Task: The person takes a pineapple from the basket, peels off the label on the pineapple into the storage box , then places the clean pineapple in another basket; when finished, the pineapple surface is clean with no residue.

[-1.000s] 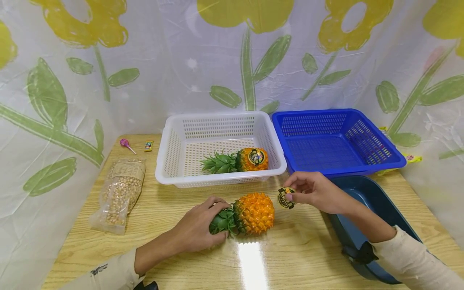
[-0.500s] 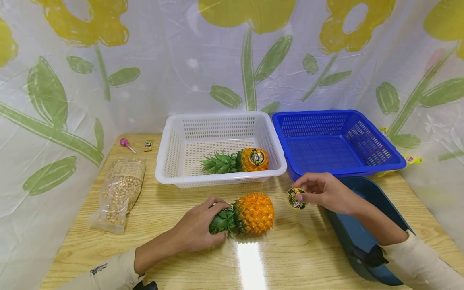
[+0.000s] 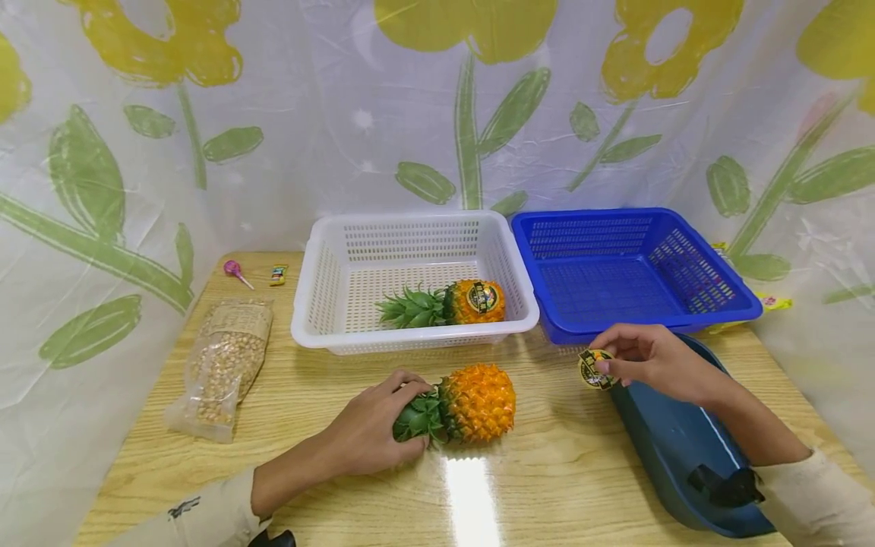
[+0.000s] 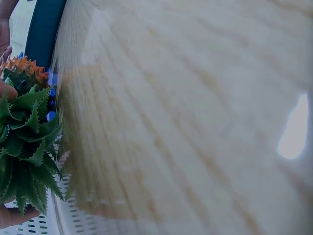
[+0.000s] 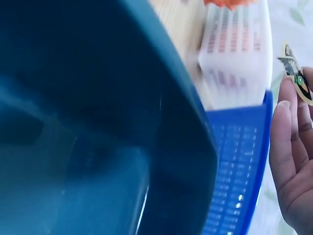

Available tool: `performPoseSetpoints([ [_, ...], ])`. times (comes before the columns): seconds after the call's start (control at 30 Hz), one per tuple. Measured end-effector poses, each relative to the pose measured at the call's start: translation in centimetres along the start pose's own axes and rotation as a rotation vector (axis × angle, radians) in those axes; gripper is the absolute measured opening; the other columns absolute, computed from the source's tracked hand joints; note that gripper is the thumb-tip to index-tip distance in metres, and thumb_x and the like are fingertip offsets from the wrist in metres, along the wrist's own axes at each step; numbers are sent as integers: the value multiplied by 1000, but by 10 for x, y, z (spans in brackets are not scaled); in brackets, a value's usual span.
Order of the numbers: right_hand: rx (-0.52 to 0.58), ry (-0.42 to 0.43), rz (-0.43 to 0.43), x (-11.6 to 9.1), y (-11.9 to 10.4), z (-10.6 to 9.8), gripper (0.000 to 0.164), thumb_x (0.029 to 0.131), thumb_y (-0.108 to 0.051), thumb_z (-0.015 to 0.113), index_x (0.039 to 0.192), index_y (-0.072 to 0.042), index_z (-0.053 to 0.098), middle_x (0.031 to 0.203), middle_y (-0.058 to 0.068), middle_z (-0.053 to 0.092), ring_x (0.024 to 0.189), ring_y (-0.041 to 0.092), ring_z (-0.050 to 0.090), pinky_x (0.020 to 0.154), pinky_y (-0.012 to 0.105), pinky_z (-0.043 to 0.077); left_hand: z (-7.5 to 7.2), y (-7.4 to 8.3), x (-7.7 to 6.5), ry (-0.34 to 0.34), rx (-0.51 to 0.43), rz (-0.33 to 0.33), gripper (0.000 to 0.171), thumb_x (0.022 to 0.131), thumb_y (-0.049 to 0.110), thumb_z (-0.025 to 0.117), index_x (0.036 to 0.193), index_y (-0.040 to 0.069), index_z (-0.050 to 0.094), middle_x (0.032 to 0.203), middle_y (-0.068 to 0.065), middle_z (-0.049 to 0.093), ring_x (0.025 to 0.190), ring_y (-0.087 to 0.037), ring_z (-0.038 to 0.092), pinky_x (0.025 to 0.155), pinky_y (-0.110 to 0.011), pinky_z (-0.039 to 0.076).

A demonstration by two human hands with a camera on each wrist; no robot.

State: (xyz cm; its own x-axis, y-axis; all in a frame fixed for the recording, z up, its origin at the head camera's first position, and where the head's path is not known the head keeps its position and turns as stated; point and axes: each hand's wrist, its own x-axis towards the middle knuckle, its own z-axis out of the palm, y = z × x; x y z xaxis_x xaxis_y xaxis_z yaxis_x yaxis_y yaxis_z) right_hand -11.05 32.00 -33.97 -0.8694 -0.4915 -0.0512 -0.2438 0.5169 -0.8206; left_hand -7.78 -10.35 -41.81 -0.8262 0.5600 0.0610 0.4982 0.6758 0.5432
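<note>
The right hand (image 3: 659, 363) has shifted rightward, pinching a round black-and-gold sticker (image 3: 592, 374) near the teal basin (image 3: 673, 444) — while the left hand (image 3: 372, 425) (unmoved) grips the pineapple (image 3: 480, 403) by its leaves (image 3: 421, 416), on the table (image 3: 554, 486) before the white basket (image 3: 410, 339).
</note>
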Motion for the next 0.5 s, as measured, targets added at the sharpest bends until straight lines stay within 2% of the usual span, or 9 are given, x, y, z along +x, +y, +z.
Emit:
performPoseSetpoints([
  [0.2, -9, -1, 4, -6, 13, -11, 19, 98, -8, 64, 116, -4, 66, 91, 2, 70, 72, 21, 67, 63, 36, 57, 0, 0, 0, 3, -4, 0, 62, 83, 39, 73, 140, 21, 56, 136, 4, 51, 107, -17, 61, 89, -47, 50],
  [0.33, 6, 6, 5, -10, 20, -17, 19, 98, -6, 63, 117, -1, 65, 91, 1, 69, 73, 17, 68, 63, 35, 58, 0, 0, 0, 0, -3, -5, 62, 83, 39, 73, 140, 22, 56, 136, 4, 51, 106, -16, 60, 86, -44, 50],
  [0.5, 57, -14, -32, -17, 30, -26, 20, 99, 0, 59, 118, 3, 61, 93, 2, 69, 74, 18, 67, 62, 33, 57, 0, 0, 0, -3, 0, -6, 62, 83, 39, 74, 140, 22, 55, 136, 5, 50, 105, -15, 60, 83, -40, 50],
])
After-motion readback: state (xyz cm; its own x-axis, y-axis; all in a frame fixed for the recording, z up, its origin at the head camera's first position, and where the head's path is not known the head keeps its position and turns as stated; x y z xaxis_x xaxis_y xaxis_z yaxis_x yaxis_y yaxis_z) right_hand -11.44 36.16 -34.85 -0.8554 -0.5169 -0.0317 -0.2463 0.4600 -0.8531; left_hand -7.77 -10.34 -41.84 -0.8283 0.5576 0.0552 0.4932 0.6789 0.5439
